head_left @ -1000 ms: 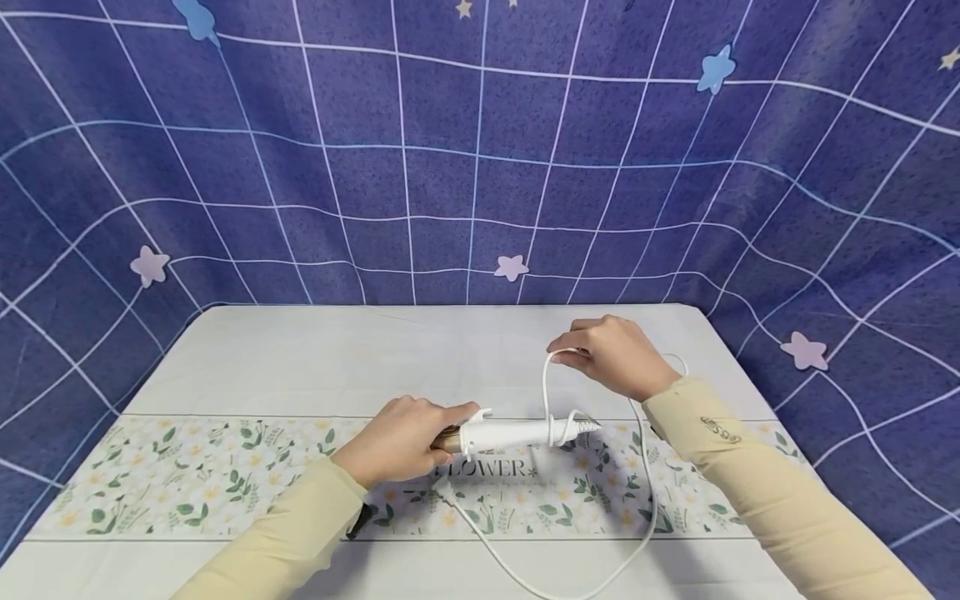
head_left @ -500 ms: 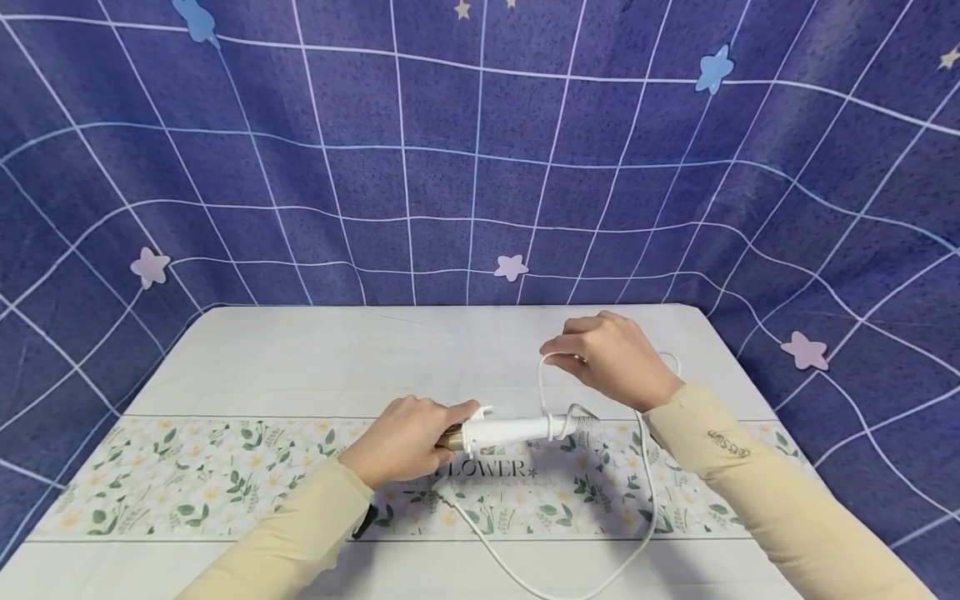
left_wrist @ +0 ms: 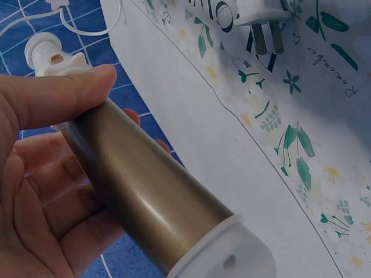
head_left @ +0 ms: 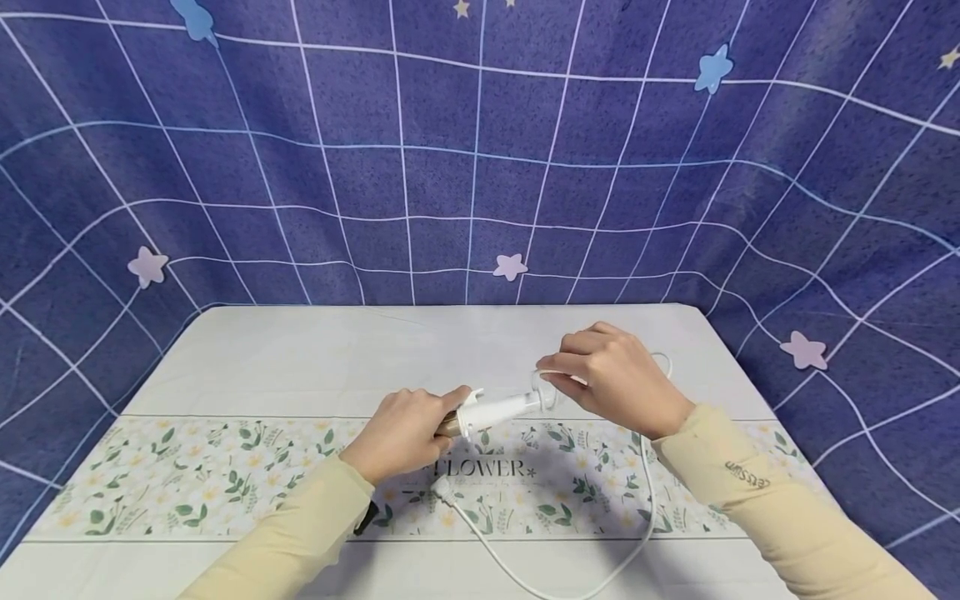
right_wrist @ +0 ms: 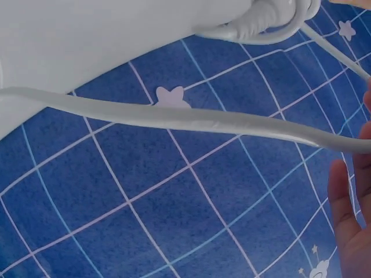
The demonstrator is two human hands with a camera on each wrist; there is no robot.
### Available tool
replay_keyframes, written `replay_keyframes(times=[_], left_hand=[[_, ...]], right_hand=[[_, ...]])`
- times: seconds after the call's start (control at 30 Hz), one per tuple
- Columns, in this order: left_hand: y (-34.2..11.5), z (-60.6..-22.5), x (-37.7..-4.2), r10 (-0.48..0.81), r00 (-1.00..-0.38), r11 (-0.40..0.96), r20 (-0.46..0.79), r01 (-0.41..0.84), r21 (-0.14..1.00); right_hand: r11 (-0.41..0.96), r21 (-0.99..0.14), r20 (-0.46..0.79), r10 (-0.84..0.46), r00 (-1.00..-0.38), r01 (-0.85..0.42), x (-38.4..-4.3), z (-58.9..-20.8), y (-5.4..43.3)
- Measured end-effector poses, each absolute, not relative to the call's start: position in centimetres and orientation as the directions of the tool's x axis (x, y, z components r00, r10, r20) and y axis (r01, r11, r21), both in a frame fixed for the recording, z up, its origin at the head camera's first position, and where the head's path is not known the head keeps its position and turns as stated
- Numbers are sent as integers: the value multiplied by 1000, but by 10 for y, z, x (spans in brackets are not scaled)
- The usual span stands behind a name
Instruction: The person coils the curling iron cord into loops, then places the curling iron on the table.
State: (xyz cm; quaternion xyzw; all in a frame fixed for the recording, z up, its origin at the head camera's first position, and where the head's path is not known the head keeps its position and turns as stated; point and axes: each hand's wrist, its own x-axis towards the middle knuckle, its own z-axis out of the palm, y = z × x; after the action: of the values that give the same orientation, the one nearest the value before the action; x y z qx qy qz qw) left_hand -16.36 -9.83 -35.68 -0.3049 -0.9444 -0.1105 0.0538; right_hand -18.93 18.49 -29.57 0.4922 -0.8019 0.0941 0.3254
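Observation:
My left hand (head_left: 401,433) grips a curling iron by its gold barrel (left_wrist: 145,185), thumb along the top near the clamp lever. The iron's white handle (head_left: 495,412) points right and slightly up above the table. A white power cord (right_wrist: 203,121) loops around the handle's end. My right hand (head_left: 615,379) pinches this cord just beyond the handle end, fingers partly cut off in the right wrist view. From there the cord droops to the right and curves back along the table to a two-pin plug (left_wrist: 266,32), which lies below the iron.
A white table cover (head_left: 337,350) with a printed floral band (head_left: 225,483) lies under both hands. Behind and at the sides hangs a blue curtain (head_left: 450,183) with grid lines and stars. A small black item (head_left: 366,518) shows beside the left sleeve.
The iron's handle end has tilted up and away, toward the right hand. The right hand has come slightly down and left, drawing in the cord loop. The plug stays put.

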Motion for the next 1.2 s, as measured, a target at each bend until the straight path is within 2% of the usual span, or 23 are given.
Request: replay_keyframes(times=[0.3, 0.53, 0.87, 1.2], left_hand=[[-99, -360, -168, 506, -836, 829, 212, 540, 147], [-100, -361, -172, 470, -845, 839, 254, 517, 169], [-104, -363, -174, 418, -863, 856, 285, 479, 193], [-107, -364, -175, 361, -863, 863, 354, 453, 225]], right_hand=[[480, 155, 612, -733, -298, -864, -184, -302, 184], [471, 135, 593, -743, -310, -872, -182, -308, 183], [500, 88, 539, -751, -381, -862, -180, -315, 182], [504, -6, 512, -740, -436, -864, -181, -323, 179]])
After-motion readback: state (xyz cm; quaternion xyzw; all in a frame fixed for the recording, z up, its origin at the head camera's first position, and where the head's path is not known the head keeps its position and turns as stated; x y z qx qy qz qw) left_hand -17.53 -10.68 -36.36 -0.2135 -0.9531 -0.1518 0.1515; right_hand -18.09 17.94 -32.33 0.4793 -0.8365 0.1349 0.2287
